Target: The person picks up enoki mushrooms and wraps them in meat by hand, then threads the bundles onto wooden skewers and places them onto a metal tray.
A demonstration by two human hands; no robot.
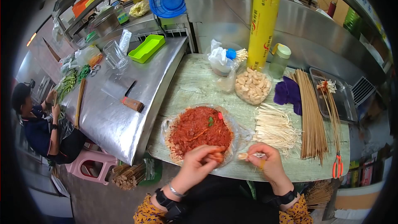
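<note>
My left hand (202, 161) is curled over the near edge of the red minced mixture (199, 130), with reddish smears on its bent fingertips. Whatever those fingers pinch, if anything, is hidden. The mixture is heaped in a round container lined with clear plastic and carries a bit of green leaf. To the right, my right hand (267, 164) pinches a small pale bunch of enoki mushrooms (248, 156), its end pointing left. Something yellow is wrapped round one of its fingers. Just beyond lie more enoki mushrooms (275, 128) spread on the greenish table (186, 72).
Bamboo skewers (311, 116), orange-handled scissors (338, 166) and a metal tray (331, 79) stand right. Behind are a tub of pale pieces (253, 85), a purple cloth (289, 93) and a yellow film roll (263, 29). A cleaver (132, 103) lies left; a co-worker (37, 124) sits beyond.
</note>
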